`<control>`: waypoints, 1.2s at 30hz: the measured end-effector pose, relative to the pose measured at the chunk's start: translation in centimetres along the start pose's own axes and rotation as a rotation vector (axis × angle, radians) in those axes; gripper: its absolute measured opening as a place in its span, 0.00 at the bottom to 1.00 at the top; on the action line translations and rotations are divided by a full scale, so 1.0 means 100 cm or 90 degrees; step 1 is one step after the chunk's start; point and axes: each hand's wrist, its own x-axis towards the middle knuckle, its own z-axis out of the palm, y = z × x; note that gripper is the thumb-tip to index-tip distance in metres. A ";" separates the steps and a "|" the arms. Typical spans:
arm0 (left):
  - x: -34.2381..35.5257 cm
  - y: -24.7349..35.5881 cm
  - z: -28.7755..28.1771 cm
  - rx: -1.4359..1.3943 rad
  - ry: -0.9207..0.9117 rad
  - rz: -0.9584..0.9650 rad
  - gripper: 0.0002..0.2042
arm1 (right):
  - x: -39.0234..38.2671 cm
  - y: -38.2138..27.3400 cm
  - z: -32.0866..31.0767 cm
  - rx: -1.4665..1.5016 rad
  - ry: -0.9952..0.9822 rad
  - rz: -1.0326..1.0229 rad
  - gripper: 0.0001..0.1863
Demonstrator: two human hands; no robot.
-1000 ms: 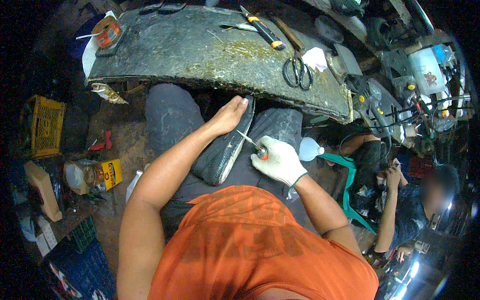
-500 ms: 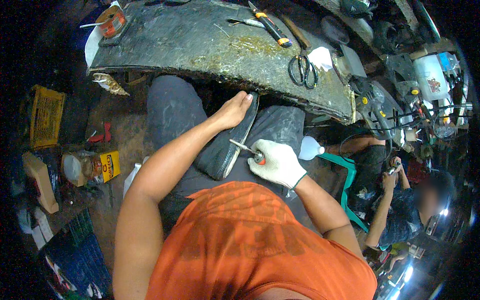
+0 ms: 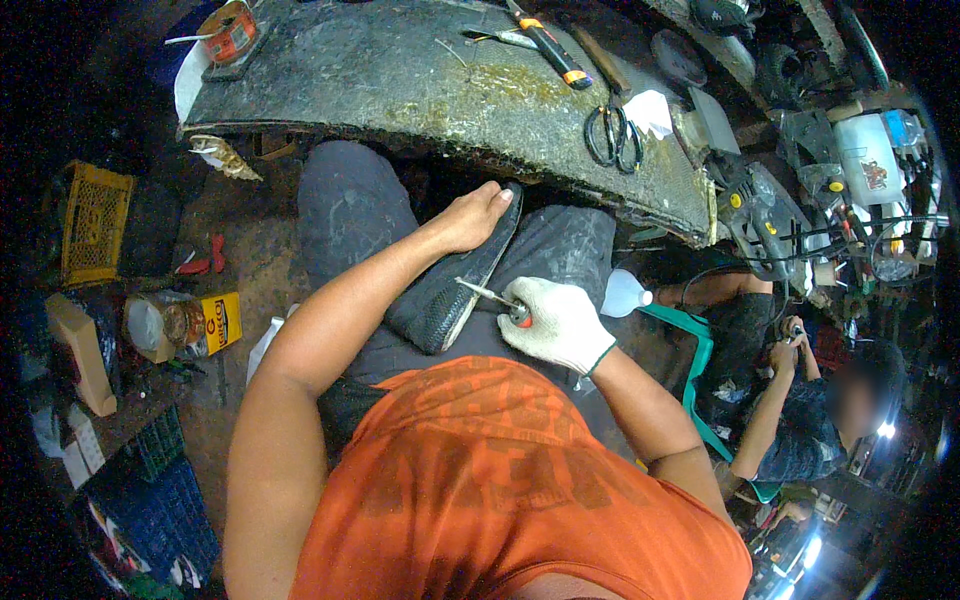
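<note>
Across my lap lies a black slip-on shoe [image 3: 450, 305] with a textured heel part and a pale sole edge. My left hand [image 3: 472, 220], bare, is closed around its front end. A white knit glove covers my right hand [image 3: 562, 326], which is closed on an awl [image 3: 488, 293] with a red handle. The awl's thin metal shaft points left and crosses over the heel part of the shoe. Whether its tip touches the shoe, I cannot tell.
Ahead stands a worn workbench [image 3: 350, 80] bearing a box cutter [image 3: 550, 50], black-handled scissors [image 3: 612, 138] and an orange spool [image 3: 229, 35]. At right are a white plastic bottle [image 3: 624, 293] and a seated co-worker [image 3: 815, 420]. A yellow crate [image 3: 97, 223] stands left.
The awl's shaft has tilted slightly against the shoe. The shoe's heel end has shifted a little; both hands keep their hold.
</note>
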 end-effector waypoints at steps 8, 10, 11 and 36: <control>0.000 -0.003 -0.004 0.010 0.005 -0.048 0.27 | -0.019 0.022 -0.011 0.146 0.092 0.062 0.18; 0.002 -0.009 -0.006 0.008 0.003 -0.062 0.28 | -0.034 0.036 -0.015 0.262 0.198 0.096 0.17; 0.003 -0.012 -0.008 0.001 -0.002 -0.071 0.29 | -0.041 0.045 -0.016 0.274 0.245 0.129 0.16; -0.035 0.002 -0.021 0.024 0.110 0.007 0.23 | -0.005 0.000 -0.005 0.073 -0.016 0.183 0.18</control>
